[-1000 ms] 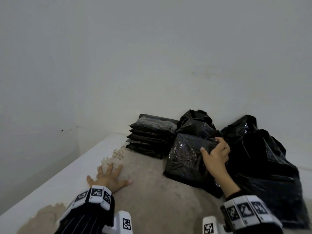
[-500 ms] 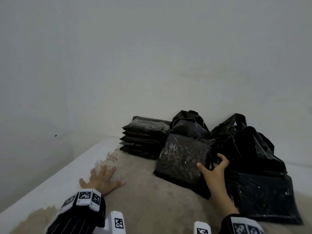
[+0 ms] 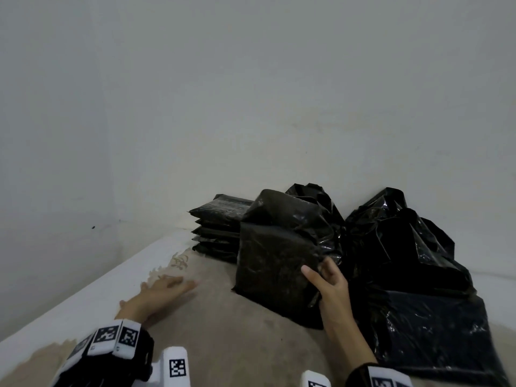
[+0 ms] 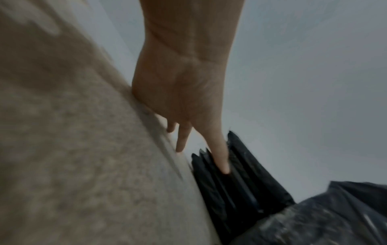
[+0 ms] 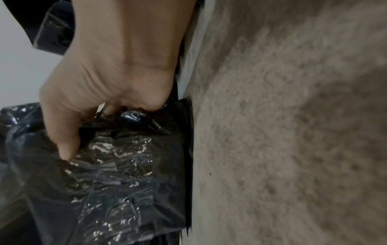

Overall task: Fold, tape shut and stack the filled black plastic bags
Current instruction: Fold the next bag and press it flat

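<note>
left sleeve [image 3: 92,367]: dark pinstriped | wrist bands [image 3: 116,337]: white blocks with black square markers | hands bare

No readable text; wrist bands [image 3: 116,338] bear coded square markers, seemingly letterless.

Filled bag tipped upright as our right hand takes its corner

Our right hand [image 3: 329,286], which a second ago lay on top of the filled black bag [image 3: 276,263], has slid down to its near right corner, thumb in front, fingers curled behind; the grip has pulled the bag up off the pile [image 3: 405,261], steeper than before and nearer us. Our left hand [image 3: 159,294], earlier splayed flat on the beige surface [image 3: 237,344], now reaches rightward, blurred with motion.
</note>
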